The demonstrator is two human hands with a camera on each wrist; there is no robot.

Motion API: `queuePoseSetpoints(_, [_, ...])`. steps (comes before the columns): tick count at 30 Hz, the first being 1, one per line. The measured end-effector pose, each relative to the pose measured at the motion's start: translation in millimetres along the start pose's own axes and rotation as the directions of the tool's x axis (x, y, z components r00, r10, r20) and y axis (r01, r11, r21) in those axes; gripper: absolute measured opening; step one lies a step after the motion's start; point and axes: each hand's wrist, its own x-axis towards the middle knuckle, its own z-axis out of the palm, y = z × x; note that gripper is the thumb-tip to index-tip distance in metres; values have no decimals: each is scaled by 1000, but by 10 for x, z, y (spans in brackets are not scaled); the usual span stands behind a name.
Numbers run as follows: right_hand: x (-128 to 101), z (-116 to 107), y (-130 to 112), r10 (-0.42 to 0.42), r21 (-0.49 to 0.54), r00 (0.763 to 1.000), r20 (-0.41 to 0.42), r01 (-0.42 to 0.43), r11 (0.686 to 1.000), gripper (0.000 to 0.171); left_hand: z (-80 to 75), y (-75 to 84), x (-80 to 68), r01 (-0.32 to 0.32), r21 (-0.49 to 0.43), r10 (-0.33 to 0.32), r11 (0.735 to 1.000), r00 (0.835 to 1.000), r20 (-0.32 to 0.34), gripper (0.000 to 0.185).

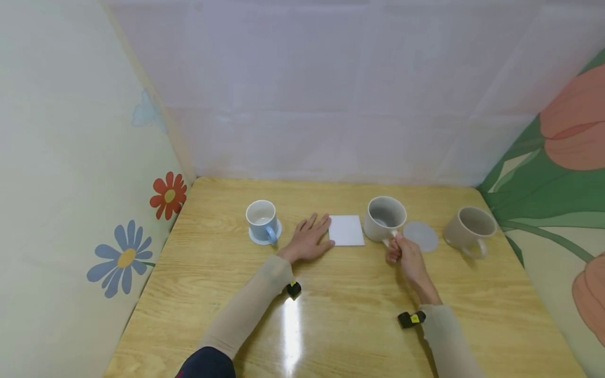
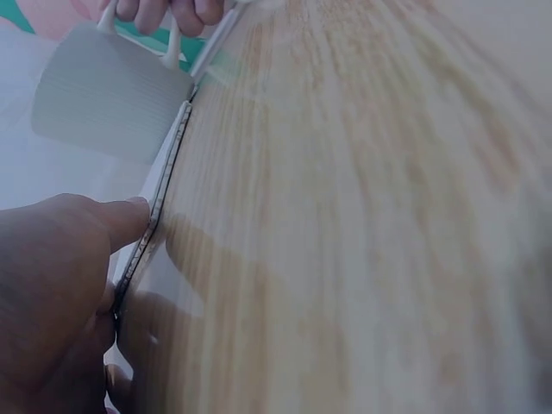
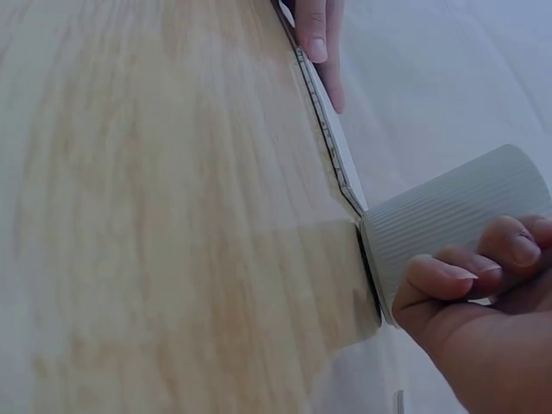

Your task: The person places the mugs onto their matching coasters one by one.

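The grey mug (image 1: 384, 217) is being held by its handle, pinched in the right hand (image 1: 407, 256); it is probably hard, heavy and breakable; the left hand (image 1: 309, 239) is being rested flat beside the white square coaster (image 1: 346, 230).

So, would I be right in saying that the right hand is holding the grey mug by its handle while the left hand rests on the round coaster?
Not quite. The right hand does hold the grey mug by its handle, but the left hand rests flat at the edge of the square white coaster. The round coaster lies untouched, right of the mug. The head view shows this.
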Motion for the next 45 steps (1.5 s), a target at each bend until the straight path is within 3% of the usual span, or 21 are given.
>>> queuePoseSetpoints(7, [33, -15, -33, -24, 24, 1000, 14, 23, 999, 45, -55, 62, -32, 1, -1, -1, 1000, 1000, -10, 78])
queuePoseSetpoints(17, [53, -12, -97, -26, -4, 1000, -2, 26, 1000, 44, -15, -2, 5, 1, 9, -1, 1000, 1000, -17, 79])
queuePoseSetpoints(24, [58, -7, -122, -44, -19, 999, -10, 43, 999, 45, 27, -37, 39, 2, 87, -1, 996, 1000, -10, 80])
queuePoseSetpoints(45, [49, 129, -191, -38, 7, 999, 29, 37, 999, 44, -3, 17, 17, 11, 61, -12, 998, 1000, 7, 79])
